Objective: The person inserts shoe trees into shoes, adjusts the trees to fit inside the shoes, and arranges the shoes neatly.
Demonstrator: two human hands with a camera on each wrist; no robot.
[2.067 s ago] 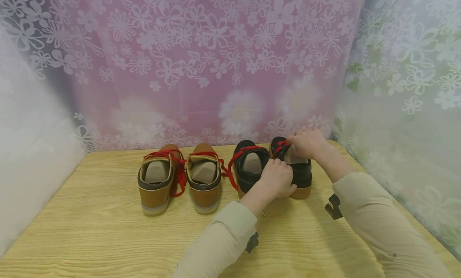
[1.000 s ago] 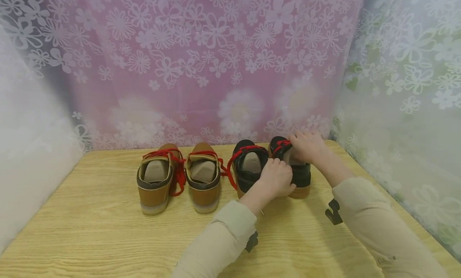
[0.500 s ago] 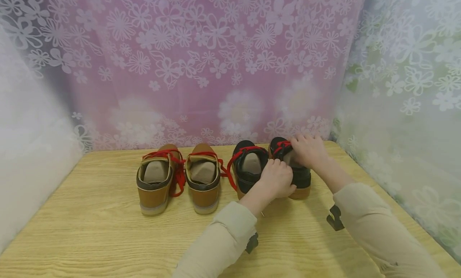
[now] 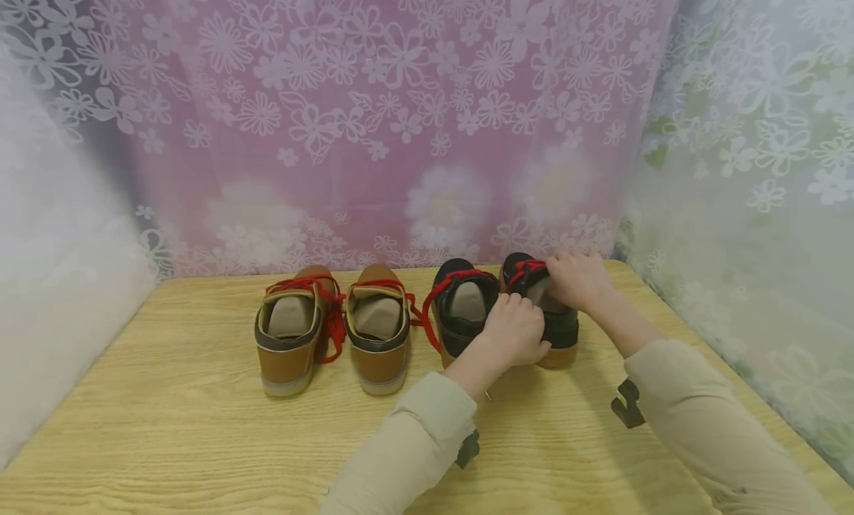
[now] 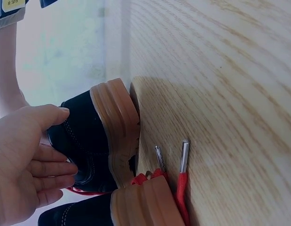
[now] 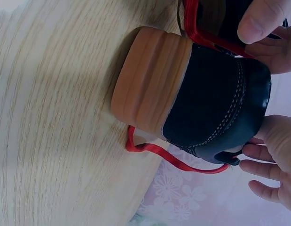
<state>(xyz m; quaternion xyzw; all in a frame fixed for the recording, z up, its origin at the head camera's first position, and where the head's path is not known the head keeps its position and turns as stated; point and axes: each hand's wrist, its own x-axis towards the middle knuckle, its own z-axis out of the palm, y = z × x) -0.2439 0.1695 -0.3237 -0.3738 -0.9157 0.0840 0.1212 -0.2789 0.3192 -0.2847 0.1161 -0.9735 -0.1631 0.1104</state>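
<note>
A black shoe (image 4: 560,331) with red laces and a tan sole stands at the right end of the row, heel toward me. Its heel and near side are held by my left hand (image 4: 512,328); in the left wrist view the thumb lies on the heel's back edge. On the far side, my right hand (image 4: 579,279) grips the shoe's collar by the laces, fingers bent, its thumb hidden. Beige lining or stuffing shows between the hands. A second black shoe (image 4: 465,304) stands just left, partly behind my left hand.
Two brown shoes (image 4: 288,363) with red laces stand left of the black pair on the wooden table (image 4: 220,448). Loose lace ends with metal tips (image 5: 184,155) lie near the black soles. A pink flowered curtain (image 4: 373,130) hangs behind, with pale side curtains.
My right hand has shifted slightly right and back along the shoe's collar, uncovering more of the red laces. My left hand and the shoes have stayed in place.
</note>
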